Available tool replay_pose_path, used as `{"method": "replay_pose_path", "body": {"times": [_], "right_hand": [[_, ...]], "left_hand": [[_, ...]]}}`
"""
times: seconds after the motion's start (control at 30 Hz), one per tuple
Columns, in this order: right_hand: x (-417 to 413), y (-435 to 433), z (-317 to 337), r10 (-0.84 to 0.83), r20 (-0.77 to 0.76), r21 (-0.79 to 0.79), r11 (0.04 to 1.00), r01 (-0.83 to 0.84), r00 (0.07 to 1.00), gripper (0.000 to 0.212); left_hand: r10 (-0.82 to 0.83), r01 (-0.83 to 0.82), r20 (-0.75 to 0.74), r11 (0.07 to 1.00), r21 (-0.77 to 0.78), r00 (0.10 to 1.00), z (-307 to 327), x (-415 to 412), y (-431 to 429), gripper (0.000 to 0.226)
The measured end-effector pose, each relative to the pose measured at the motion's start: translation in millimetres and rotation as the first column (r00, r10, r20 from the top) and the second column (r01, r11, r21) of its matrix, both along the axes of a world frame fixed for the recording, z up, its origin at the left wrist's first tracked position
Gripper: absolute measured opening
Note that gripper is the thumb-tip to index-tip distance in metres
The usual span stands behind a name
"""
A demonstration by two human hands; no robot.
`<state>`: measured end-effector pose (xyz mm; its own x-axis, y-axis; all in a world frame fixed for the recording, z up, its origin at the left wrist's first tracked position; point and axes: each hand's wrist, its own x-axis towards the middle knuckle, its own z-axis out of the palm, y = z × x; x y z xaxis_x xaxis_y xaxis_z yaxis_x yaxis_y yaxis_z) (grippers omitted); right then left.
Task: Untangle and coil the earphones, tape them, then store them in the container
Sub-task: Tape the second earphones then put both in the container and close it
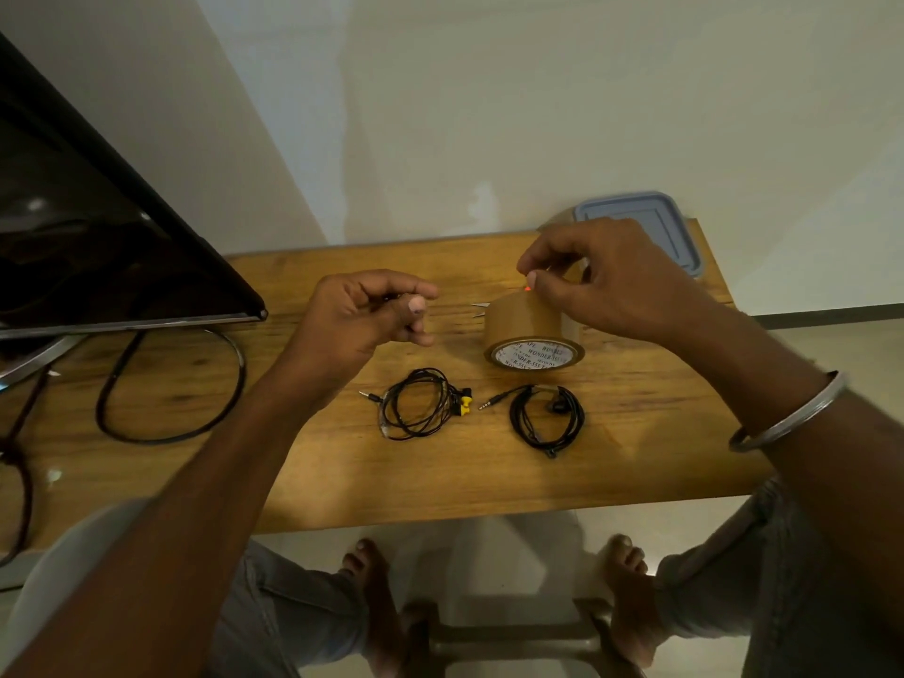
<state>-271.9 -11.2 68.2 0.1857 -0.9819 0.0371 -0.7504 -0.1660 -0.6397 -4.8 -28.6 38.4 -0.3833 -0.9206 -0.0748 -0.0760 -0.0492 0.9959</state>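
Two black earphones lie coiled on the wooden table (pixel 489 482). The left coil (pixel 416 406) has yellow earbuds; the right coil (pixel 547 418) is all black. Behind them a brown tape roll (pixel 531 330) lies on its side. My right hand (pixel 606 281) hovers over the roll's top, thumb and fingers pinched at the tape there. My left hand (pixel 362 313) is raised above the table to the left of the roll, fingers curled closed; something thin and dark may sit in the pinch, too small to tell. A blue-grey lidded container (pixel 655 222) stands at the back right corner, partly hidden by my right hand.
A dark monitor (pixel 98 237) fills the left side, with a black cable loop (pixel 171 384) under it. Spectacles (pixel 17 462) lie at the far left edge. Two small pointed metal tips (pixel 477 308) show left of the roll. My knees and feet are below the front edge.
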Motion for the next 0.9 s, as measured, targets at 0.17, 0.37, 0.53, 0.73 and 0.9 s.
{"method": "replay_pose_path", "body": {"times": [0.17, 0.37, 0.53, 0.73, 0.9], "right_hand": [[-3.7, -1.7, -0.6, -0.020, -0.037, 0.019, 1.000, 0.021, 0.999, 0.014], [-5.7, -4.1, -2.9, -0.060, -0.018, 0.028, 0.998, 0.060, 0.998, 0.014], [-5.9, -4.8, -2.8, -0.069, -0.015, 0.028, 0.997, 0.069, 0.998, 0.013], [-6.7, -5.3, -4.2, -0.070, -0.021, 0.043, 0.997, 0.071, 0.997, 0.014], [-8.7, -4.8, -4.6, -0.018, -0.084, 0.141, 0.990, 0.030, 0.996, 0.025]], "left_hand": [[0.114, -0.113, -0.001, 0.992, -0.063, 0.994, 5.4, -2.4, -0.4, 0.014], [0.204, -0.200, 0.020, 0.973, -0.111, 0.979, 4.6, 0.8, -2.3, 0.016], [0.171, -0.167, 0.053, 0.983, -0.075, 0.984, 1.8, 0.9, -2.8, 0.013], [0.174, -0.173, 0.003, 0.983, -0.064, 0.985, 0.4, 2.4, -4.6, 0.009], [0.181, -0.176, 0.050, 0.981, -0.083, 0.982, -3.5, 3.8, -7.1, 0.014]]}}
